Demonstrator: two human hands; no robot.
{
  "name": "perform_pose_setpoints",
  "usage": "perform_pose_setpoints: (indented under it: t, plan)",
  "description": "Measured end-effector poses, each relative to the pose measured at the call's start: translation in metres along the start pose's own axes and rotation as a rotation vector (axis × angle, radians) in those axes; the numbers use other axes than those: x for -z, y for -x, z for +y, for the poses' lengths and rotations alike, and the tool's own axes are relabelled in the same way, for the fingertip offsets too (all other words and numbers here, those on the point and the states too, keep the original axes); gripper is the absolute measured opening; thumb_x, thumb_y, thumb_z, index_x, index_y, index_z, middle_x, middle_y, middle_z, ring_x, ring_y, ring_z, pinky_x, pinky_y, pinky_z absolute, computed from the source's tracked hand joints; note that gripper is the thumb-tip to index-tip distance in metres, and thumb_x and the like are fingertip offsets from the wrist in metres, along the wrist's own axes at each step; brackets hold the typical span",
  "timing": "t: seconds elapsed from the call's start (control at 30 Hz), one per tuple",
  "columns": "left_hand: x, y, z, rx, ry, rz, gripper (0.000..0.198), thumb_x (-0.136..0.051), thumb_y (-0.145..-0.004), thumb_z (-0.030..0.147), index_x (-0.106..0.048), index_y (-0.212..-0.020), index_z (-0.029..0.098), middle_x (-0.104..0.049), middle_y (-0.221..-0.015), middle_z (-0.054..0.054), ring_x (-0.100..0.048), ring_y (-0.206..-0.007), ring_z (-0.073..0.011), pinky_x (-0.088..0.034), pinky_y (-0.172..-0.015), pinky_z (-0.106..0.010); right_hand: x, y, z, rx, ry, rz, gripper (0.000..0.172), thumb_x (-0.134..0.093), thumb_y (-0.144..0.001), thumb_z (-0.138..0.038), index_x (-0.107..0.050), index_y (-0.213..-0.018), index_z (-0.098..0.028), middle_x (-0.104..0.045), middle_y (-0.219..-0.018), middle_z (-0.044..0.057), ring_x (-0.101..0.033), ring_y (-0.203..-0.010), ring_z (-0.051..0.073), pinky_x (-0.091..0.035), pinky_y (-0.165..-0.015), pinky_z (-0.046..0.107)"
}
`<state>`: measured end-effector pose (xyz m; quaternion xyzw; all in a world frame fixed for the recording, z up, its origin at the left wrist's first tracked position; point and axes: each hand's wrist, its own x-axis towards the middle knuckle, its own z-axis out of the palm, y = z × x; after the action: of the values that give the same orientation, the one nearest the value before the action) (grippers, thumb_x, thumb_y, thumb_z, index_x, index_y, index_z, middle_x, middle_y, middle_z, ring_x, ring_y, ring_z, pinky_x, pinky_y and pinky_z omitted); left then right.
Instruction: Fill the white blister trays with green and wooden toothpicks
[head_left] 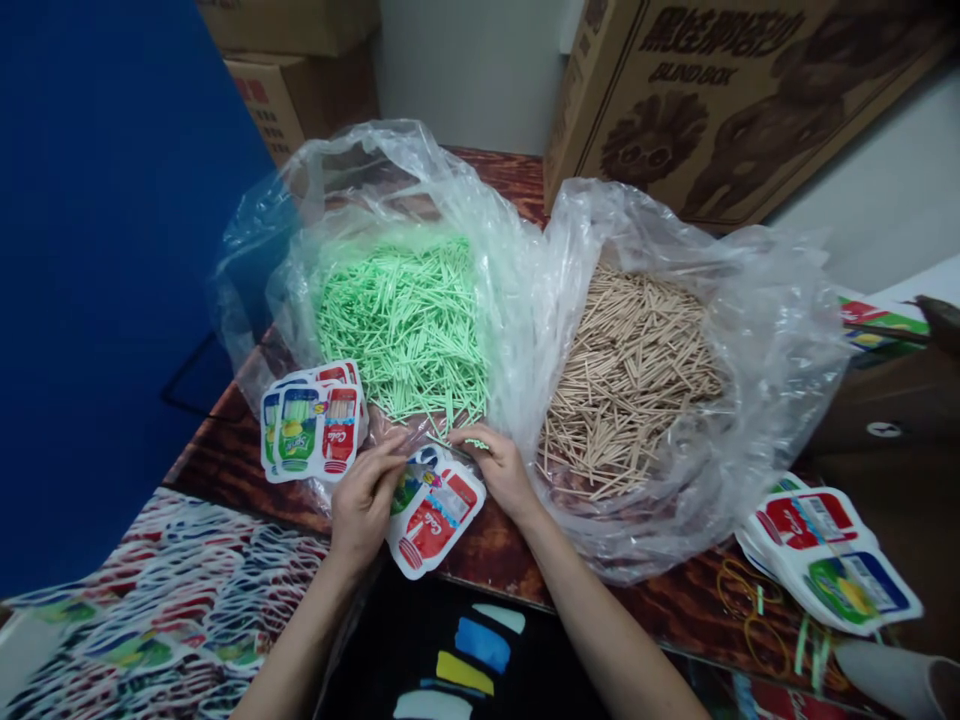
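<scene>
A flat bottle-shaped packet [436, 525] printed "Cola" in red, with a green-and-blue half partly covered, lies tilted between my hands. My left hand [364, 500] pinches its upper left edge. My right hand [501, 475] is closed on a few short green sticks [476, 443] at the packet's upper right. Just beyond my hands, a heap of green sticks [405, 330] fills an open clear plastic bag. Beside my left hand rests a stack of filled packets [309, 425], with sticks showing through their windows.
To the right, a second clear bag [780, 330] holds brown sticks [634, 380]. More packets [836, 560] lie at the right edge near rubber bands [750, 600]. Many packets [187, 600] are packed at lower left. Cardboard boxes [720, 110] stand behind; a blue panel [112, 250] rises at left.
</scene>
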<state>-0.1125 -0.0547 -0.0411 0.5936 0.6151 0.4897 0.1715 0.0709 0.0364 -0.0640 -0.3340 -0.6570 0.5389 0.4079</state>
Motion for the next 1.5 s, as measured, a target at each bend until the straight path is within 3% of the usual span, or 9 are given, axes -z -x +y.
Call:
perform_pose_setpoints:
  t: [0.07,0.2,0.27,0.67,0.83,1.03,1.5]
  plan:
    - [0.001,-0.002,0.004,0.009,0.053,0.035,0.01,-0.057,-0.086,0.018,-0.066,-0.089,0.02,-0.068,-0.113,-0.008,-0.064,-0.104,-0.0211,-0.05,-0.09,-0.038,0.0,0.0,0.0,0.003,0.005,0.003,0.027,-0.049,-0.085,-0.011,-0.072,-0.094,-0.022,-0.071,-0.097,0.005,-0.064,-0.095,0.019,-0.047,-0.088,0.035]
    - [0.003,-0.005,0.009,0.012,-0.014,0.109,0.007,-0.062,-0.083,0.017,-0.066,-0.08,0.02,-0.065,-0.086,-0.002,-0.063,-0.082,-0.016,-0.051,-0.075,-0.03,0.0,0.0,0.0,0.004,0.001,-0.002,0.026,-0.049,-0.086,-0.013,-0.072,-0.094,-0.023,-0.071,-0.098,0.005,-0.064,-0.094,0.019,-0.047,-0.087,0.035]
    - [0.004,-0.006,0.008,0.006,-0.068,0.092,0.007,-0.062,-0.082,0.017,-0.065,-0.077,0.02,-0.061,-0.079,-0.001,-0.06,-0.077,-0.0149,-0.049,-0.07,-0.028,0.0,0.0,-0.001,0.0,0.001,-0.004,0.026,-0.049,-0.086,-0.013,-0.072,-0.094,-0.022,-0.071,-0.097,0.005,-0.064,-0.093,0.019,-0.048,-0.086,0.035]
    - [0.016,-0.011,0.016,0.083,0.059,0.006,0.01,-0.056,-0.085,0.023,-0.065,-0.081,0.019,-0.066,-0.082,-0.003,-0.063,-0.08,-0.017,-0.05,-0.074,-0.029,0.0,0.0,-0.003,0.001,0.024,0.01,0.028,-0.048,-0.084,-0.011,-0.072,-0.093,-0.022,-0.071,-0.095,0.004,-0.064,-0.093,0.018,-0.048,-0.085,0.033]
    - [0.012,-0.011,0.022,0.143,0.059,0.054,0.01,-0.055,-0.086,0.024,-0.064,-0.083,0.019,-0.066,-0.081,-0.002,-0.063,-0.077,-0.0162,-0.051,-0.073,-0.027,0.0,0.001,-0.002,0.006,0.014,0.008,0.029,-0.048,-0.083,-0.011,-0.072,-0.094,-0.022,-0.071,-0.096,0.004,-0.064,-0.093,0.018,-0.048,-0.087,0.034]
    - [0.01,-0.01,0.029,0.063,0.115,0.036,0.009,-0.057,-0.085,0.022,-0.066,-0.083,0.019,-0.067,-0.082,-0.003,-0.064,-0.08,-0.0171,-0.051,-0.075,-0.03,-0.002,0.0,-0.003,0.004,0.027,0.025,0.027,-0.049,-0.083,-0.011,-0.072,-0.091,-0.022,-0.071,-0.092,0.003,-0.064,-0.091,0.018,-0.049,-0.085,0.033]
    - [0.008,-0.006,0.034,0.053,0.129,0.06,0.008,-0.059,-0.084,0.02,-0.066,-0.083,0.019,-0.067,-0.082,-0.002,-0.064,-0.08,-0.0167,-0.051,-0.076,-0.03,-0.003,0.001,-0.005,0.011,0.028,0.034,0.024,-0.05,-0.084,-0.013,-0.072,-0.089,-0.021,-0.07,-0.09,0.004,-0.064,-0.089,0.017,-0.049,-0.083,0.031]
